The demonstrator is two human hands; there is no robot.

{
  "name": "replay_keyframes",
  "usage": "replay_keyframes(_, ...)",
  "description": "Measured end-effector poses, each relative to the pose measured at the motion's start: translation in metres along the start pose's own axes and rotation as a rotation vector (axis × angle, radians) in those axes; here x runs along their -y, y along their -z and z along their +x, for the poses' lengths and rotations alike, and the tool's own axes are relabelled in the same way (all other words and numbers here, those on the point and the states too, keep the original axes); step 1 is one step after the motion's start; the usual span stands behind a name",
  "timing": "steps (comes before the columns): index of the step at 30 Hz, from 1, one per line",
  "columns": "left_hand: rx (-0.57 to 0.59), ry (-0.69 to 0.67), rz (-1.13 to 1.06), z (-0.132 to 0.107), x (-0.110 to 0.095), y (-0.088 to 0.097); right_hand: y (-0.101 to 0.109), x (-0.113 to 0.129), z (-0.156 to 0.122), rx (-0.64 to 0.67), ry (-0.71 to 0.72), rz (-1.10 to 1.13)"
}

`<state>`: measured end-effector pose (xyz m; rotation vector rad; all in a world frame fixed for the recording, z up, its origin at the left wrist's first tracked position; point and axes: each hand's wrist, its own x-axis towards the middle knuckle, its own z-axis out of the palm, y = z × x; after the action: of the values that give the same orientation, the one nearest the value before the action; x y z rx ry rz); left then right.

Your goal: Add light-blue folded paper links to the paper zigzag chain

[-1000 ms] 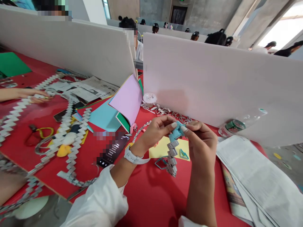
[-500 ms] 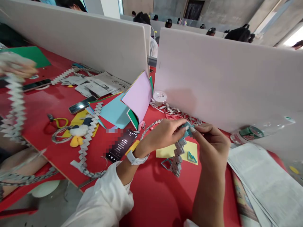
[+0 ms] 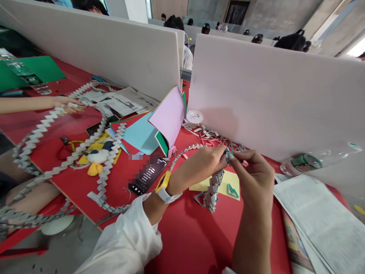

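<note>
Above the red table, my left hand (image 3: 209, 160) and my right hand (image 3: 253, 167) meet, fingertips pinched together. Between them is a small blue folded-paper piece (image 3: 228, 155) at the top of a grey zigzag paper chain (image 3: 211, 194). The chain hangs from my fingers toward the table; my left fingers partly hide its top. Under it lies a yellow paper sheet (image 3: 199, 184) with a blue folded-paper link (image 3: 232, 191) on it. Another blue link (image 3: 199, 198) sits beside the hanging chain. Behind my left wrist, a narrow chain (image 3: 182, 151) curves across the table.
At left, a co-worker's hand (image 3: 68, 103) holds a long zigzag chain (image 3: 68, 161). A phone (image 3: 148, 177), a plush toy (image 3: 98, 156) and a purple sheet (image 3: 168, 116) lie nearby. Loose paper strips (image 3: 211, 135) line the divider (image 3: 270, 95). A plastic bottle (image 3: 306, 163) and newspapers (image 3: 319, 213) are at right.
My left hand has turned, closing over more of the blue piece, and the hanging chain has twisted. The co-worker's hand has moved right and down, drawing the long chain across the table.
</note>
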<state>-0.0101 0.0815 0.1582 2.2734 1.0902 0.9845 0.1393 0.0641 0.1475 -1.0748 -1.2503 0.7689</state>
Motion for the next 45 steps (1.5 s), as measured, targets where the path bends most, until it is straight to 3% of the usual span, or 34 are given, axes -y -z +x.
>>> replay_keyframes(5,-0.035,-0.030,0.085,0.001,0.000,-0.006,0.003,0.001,0.002,-0.014,-0.027,0.007)
replay_keyframes(8,-0.041,-0.025,0.017,0.001,0.002,-0.007,0.006,0.001,0.004,-0.040,-0.025,-0.006)
replay_keyframes(19,-0.002,0.187,-0.740,0.003,0.014,-0.007,0.008,0.012,-0.004,0.016,0.024,-0.007)
replay_keyframes(23,-0.019,0.295,-0.907,0.005,0.015,-0.008,0.010,0.012,-0.003,0.031,0.016,0.049)
replay_keyframes(29,-0.101,0.328,-0.904,0.004,0.010,-0.010,0.008,0.015,-0.002,0.043,0.046,0.053)
replay_keyframes(34,-0.207,0.334,-0.843,0.001,0.005,-0.011,0.006,0.010,-0.002,0.028,0.183,0.035)
replay_keyframes(45,-0.229,0.230,-0.693,-0.003,0.002,-0.008,0.007,0.008,-0.001,-0.020,0.250,0.014)
